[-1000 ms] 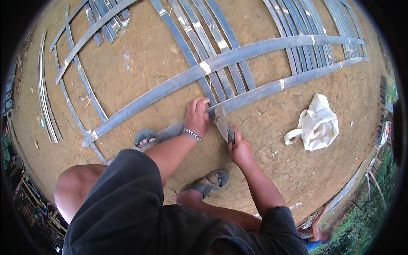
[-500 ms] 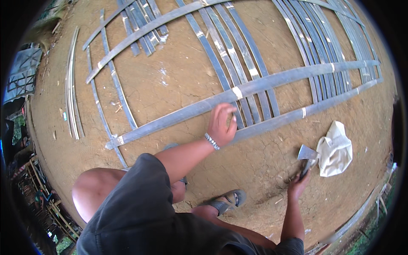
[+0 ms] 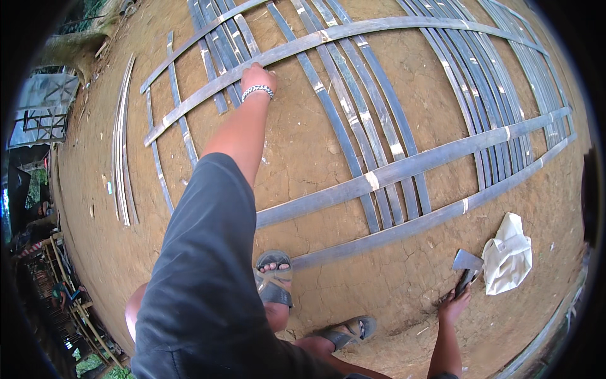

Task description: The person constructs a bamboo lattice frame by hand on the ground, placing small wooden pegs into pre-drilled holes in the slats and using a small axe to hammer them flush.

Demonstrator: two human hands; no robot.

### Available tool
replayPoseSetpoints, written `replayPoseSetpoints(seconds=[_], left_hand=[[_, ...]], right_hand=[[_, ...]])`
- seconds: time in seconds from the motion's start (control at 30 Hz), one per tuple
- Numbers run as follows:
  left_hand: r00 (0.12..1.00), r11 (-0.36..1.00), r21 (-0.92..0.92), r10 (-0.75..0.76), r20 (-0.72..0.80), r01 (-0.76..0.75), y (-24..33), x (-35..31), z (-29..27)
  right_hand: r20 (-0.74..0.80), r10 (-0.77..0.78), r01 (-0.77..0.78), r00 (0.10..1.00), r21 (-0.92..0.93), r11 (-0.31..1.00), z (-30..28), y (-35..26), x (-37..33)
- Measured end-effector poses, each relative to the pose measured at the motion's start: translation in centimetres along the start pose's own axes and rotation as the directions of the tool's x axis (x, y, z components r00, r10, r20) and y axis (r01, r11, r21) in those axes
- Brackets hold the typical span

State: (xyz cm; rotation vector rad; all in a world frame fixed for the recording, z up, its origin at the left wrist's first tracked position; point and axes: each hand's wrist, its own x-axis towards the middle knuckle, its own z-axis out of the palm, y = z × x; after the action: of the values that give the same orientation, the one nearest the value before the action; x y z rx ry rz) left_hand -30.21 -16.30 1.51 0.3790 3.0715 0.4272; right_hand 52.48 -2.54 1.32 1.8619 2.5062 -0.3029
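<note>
My left hand [image 3: 259, 77], with a braided bracelet at the wrist, reaches to a long grey bamboo slat [image 3: 290, 48] on the far side. Its fingers close over the slat's lower edge, and the fingertips are partly hidden. At the lower right my right hand [image 3: 453, 307] grips the dark handle of a hatchet [image 3: 466, 260]. The hatchet's broad metal blade lies beside a crumpled white cloth bag [image 3: 507, 256]. A nearer long slat [image 3: 413, 165] crosses several narrow slats [image 3: 384, 129], and another long slat [image 3: 404, 230] runs along the near edge.
Further groups of narrow slats [image 3: 470, 82] lie to the right under the long ones. Loose thin strips [image 3: 122, 145] rest on the bare earth [image 3: 82, 221] at left. My sandalled feet [image 3: 276, 278] stand near the frame's edge. A bamboo structure [image 3: 82, 309] is at lower left.
My left hand has moved from beside the nearer long slat, away and leftward, to the farther one. The right hand keeps hold of the hatchet. The view has shifted.
</note>
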Motion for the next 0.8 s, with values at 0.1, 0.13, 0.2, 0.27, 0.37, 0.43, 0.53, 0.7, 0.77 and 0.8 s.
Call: replayPoseSetpoints(seconds=[0.1,0.13,0.2,0.27,0.37,0.43,0.53,0.7,0.77,0.8], left_hand=[[0.997,0.998,0.006,-0.069,0.024,0.068,1.8,0.4,-0.6],[0.997,0.997,0.009,-0.079,0.015,0.079,1.7,0.6,-0.5],[0.995,0.995,0.014,-0.102,-0.002,0.102,1.6,0.6,-0.2],[0.988,0.988,-0.009,-0.156,0.003,0.156,1.9,0.5,-0.4],[0.966,0.965,-0.054,-0.257,0.012,0.258,2.7,0.7,-1.3],[0.969,0.968,-0.057,-0.245,0.018,0.245,2.3,0.5,-0.9],[0.966,0.968,-0.067,-0.235,0.108,0.243,2.5,-0.7,-0.9],[0.953,0.976,-0.048,-0.196,0.230,0.212,1.2,-4.6,0.0],[0.966,0.983,-0.082,-0.146,0.213,0.166,1.9,-6.8,0.2],[0.972,0.985,-0.098,-0.120,0.202,0.142,2.2,-7.5,0.1]], right_hand=[[0.013,0.012,-0.012,1.000,0.008,1.000,-0.2,0.5,0.0],[0.011,0.002,-0.002,1.000,0.000,1.000,-0.2,0.6,-0.1],[0.005,-0.018,0.018,1.000,-0.018,1.000,-0.2,0.8,0.1],[0.019,-0.001,0.001,1.000,-0.026,1.000,-0.1,0.7,0.1],[0.020,-0.001,0.002,1.000,-0.041,0.999,-0.2,0.3,0.1],[0.030,0.001,0.001,1.000,-0.051,0.999,-0.4,0.3,0.2],[0.003,0.023,-0.022,1.000,-0.073,0.997,0.0,0.3,-0.1],[0.018,0.050,-0.050,0.999,-0.011,0.999,-0.1,-0.3,-0.1],[0.011,0.059,-0.059,0.998,-0.008,0.998,-0.4,0.0,-0.2],[0.007,0.067,-0.067,0.998,-0.008,0.998,-0.4,0.0,-0.2]])
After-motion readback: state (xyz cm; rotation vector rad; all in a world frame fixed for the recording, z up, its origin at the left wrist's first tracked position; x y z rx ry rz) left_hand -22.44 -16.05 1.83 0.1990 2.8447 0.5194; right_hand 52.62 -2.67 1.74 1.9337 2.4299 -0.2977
